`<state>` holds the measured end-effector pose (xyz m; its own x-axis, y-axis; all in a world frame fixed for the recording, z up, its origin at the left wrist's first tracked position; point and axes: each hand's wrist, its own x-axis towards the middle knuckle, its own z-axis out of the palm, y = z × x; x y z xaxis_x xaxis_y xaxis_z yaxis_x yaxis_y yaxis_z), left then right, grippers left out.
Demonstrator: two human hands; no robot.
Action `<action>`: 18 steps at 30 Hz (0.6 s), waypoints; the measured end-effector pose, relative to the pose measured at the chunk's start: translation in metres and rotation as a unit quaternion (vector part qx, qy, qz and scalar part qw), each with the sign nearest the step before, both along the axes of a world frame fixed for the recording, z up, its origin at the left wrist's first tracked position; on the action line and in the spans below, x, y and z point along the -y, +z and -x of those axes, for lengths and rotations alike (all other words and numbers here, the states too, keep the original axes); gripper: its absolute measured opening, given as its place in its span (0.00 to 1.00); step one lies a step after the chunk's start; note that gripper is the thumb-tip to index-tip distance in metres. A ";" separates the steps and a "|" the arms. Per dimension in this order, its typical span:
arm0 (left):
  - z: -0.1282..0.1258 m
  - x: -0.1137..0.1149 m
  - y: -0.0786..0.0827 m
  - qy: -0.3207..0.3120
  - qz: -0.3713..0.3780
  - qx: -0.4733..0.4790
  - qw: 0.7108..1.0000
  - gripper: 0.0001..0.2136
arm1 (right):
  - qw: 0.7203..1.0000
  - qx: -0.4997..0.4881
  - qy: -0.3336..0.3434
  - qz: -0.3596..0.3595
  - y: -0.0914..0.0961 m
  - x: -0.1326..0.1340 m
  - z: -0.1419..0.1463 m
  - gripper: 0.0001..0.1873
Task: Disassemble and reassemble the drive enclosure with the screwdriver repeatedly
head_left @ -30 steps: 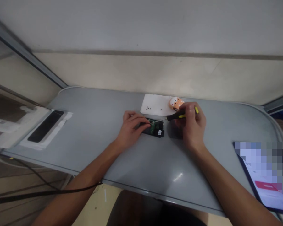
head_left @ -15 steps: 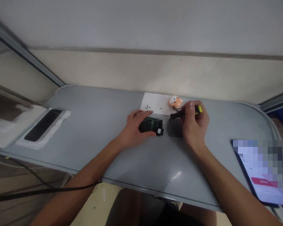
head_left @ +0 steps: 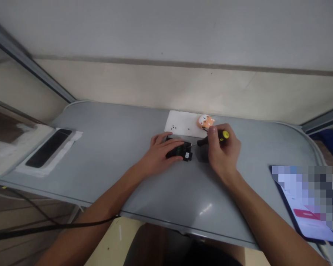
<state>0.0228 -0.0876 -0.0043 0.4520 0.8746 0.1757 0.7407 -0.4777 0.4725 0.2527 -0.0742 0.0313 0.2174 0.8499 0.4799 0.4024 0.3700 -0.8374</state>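
Note:
A small black device with a green circuit board [head_left: 187,155] lies on the grey table, a white label on its corner. My left hand [head_left: 158,155] grips it from the left, thumb along the near edge and fingers over the top, hiding much of it. In my right hand [head_left: 226,153] is a screwdriver [head_left: 202,142] with a black handle and yellow end. Its thin shaft points left, and the tip reaches the device's right part; exact contact is too small to tell. Behind the device, several tiny dark screws [head_left: 173,128] lie on a white sheet of paper [head_left: 181,120].
An orange and white animal-shaped case [head_left: 205,121] sits at the paper's right end. A lit tablet [head_left: 308,207] with a cable lies at the right. To the left, a dark phone-like slab [head_left: 48,148] rests on white paper. A black cable [head_left: 72,224] crosses the left front.
My right hand and the screwdriver have shifted slightly left, the handle closer to the device. The fingers of my left hand now reach farther across the board.

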 end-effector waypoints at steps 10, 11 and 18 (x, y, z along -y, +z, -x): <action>0.000 0.000 -0.002 -0.002 -0.004 0.021 1.000 0.23 | 0.999 0.026 -0.016 -0.033 -0.001 0.002 0.000 0.18; -0.001 0.000 -0.001 -0.001 -0.001 0.019 1.000 0.23 | 0.999 0.028 -0.018 -0.035 0.000 0.002 0.000 0.18; -0.002 0.001 -0.001 -0.003 -0.007 0.024 1.000 0.22 | 0.997 0.048 -0.012 -0.056 0.002 0.004 -0.001 0.17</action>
<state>0.0244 -0.0883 -0.0049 0.4480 0.8690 0.2101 0.7145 -0.4893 0.5001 0.2535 -0.0785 0.0334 0.1854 0.7848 0.5913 0.4893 0.4481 -0.7482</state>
